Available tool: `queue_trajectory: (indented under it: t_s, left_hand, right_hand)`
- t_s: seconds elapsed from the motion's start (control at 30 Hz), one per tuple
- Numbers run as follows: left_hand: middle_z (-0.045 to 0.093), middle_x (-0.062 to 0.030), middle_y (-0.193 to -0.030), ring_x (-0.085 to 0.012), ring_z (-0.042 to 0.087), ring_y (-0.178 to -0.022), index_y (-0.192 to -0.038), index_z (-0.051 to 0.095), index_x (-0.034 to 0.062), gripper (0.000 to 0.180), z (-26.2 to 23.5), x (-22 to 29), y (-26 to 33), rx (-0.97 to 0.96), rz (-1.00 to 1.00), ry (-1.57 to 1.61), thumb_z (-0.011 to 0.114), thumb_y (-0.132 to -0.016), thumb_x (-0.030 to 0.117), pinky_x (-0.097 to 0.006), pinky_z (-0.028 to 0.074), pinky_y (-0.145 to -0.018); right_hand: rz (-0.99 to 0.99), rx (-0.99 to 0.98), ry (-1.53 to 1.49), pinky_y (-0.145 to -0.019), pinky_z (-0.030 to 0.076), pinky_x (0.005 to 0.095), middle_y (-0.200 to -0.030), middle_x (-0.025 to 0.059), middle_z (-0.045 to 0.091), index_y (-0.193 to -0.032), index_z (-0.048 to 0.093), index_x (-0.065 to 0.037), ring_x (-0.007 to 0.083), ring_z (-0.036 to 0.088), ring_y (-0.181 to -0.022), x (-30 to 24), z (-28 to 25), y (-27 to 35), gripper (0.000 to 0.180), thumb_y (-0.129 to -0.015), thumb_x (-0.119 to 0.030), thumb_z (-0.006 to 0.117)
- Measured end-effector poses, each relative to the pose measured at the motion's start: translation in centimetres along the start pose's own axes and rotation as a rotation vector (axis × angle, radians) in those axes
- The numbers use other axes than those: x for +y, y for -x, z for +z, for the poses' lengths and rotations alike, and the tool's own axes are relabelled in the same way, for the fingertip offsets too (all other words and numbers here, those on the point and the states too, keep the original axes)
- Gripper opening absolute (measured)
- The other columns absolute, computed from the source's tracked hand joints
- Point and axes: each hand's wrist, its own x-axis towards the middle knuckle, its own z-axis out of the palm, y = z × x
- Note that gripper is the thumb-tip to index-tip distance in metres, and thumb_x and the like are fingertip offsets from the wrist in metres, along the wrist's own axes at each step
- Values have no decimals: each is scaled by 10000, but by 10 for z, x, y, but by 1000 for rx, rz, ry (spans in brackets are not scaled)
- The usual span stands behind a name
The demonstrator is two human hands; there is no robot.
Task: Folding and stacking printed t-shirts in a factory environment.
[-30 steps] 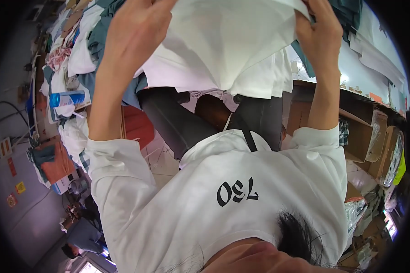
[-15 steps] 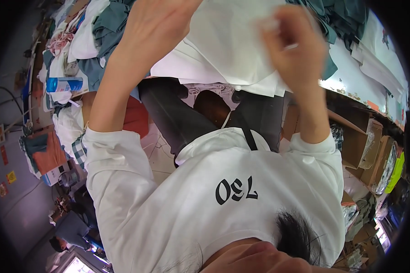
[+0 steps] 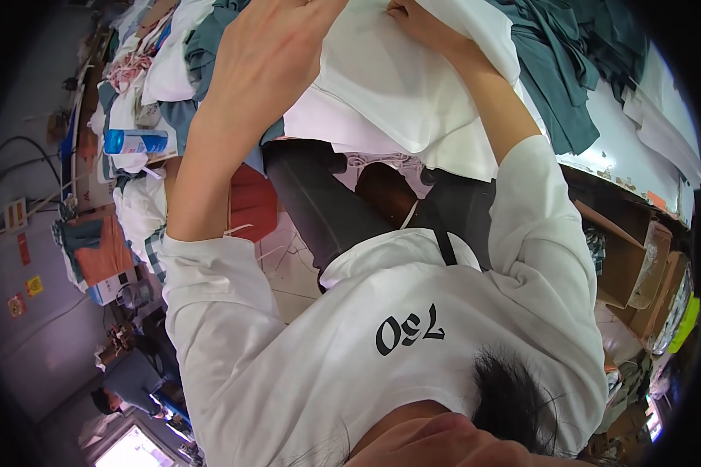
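Note:
White fabric spreads over the table edge in front of me and hangs down above my lap. My left hand is over the left part of this fabric, its back toward me. Its fingers run out past the upper edge of the picture, so their grip is hidden. Farther right, my right hand rests on the fabric near the upper edge. Its fingers are bent and pressed together on the white fabric. Dark green cloth lies in folds to the right of the white fabric.
Piled garments and a blue-and-white can are on the left. Open cardboard boxes stand below the table on the right. A red stool is by my left leg. Another person sits far off at the lower left.
My right hand has moved up and left, from a blurred position above the cloth down onto the white fabric. My left hand has shifted slightly, and the whole view has moved a little.

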Motion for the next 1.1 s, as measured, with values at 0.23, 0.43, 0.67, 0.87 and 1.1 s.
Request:
queue_trajectory:
  t_s: [0.23, 0.43, 0.67, 0.87, 1.1]
  left_hand:
    - [491, -202, -1343, -352, 602, -1006, -1290, 557, -22, 604, -9, -2, 6, -72, -63, 88, 540, -702, -155, -384, 511, -889]
    - [474, -208, -1368, -352, 606, -994, -1336, 529, -28, 673, -14, -2, 6, -82, -81, 141, 513, -677, -164, -384, 506, -889]
    - [448, -213, -1416, -396, 560, -1154, -1384, 504, -7, 719, -9, 3, -7, -51, 51, 153, 490, -686, -177, -386, 493, -926]
    - [451, -222, -1422, -396, 540, -1188, -1399, 489, -8, 746, -25, 21, -2, -159, -75, 146, 480, -672, -178, -387, 476, -980]
    - [457, -226, -1418, -392, 538, -1196, -1386, 500, -9, 728, -28, 16, -1, -246, -173, 111, 492, -675, -163, -389, 471, -994]
  right_hand:
    - [301, -290, -426, -781, 524, 326, -934, 99, 663, -1026, 634, -6, 212, 658, -883, -8, -25, 22, 208, -941, -177, 552]
    - [499, -635, -1044, -729, 518, 278, -874, 54, 660, -1005, 626, -23, 133, 652, -831, -38, -63, 61, 210, -985, -224, 569]
    - [86, -1426, -508, -610, 480, 370, -668, 115, 628, -829, 665, -13, 245, 620, -635, -127, -83, 120, 364, -926, -364, 676]
    - [-82, -26, -339, -647, 502, 361, -792, 118, 667, -892, 664, -27, 232, 650, -778, -98, -65, 48, 174, -891, -198, 695]
    - [-250, -349, 608, -777, 526, 430, -948, 183, 733, -889, 758, -34, 302, 700, -844, -15, -54, 30, 217, -785, -182, 638]
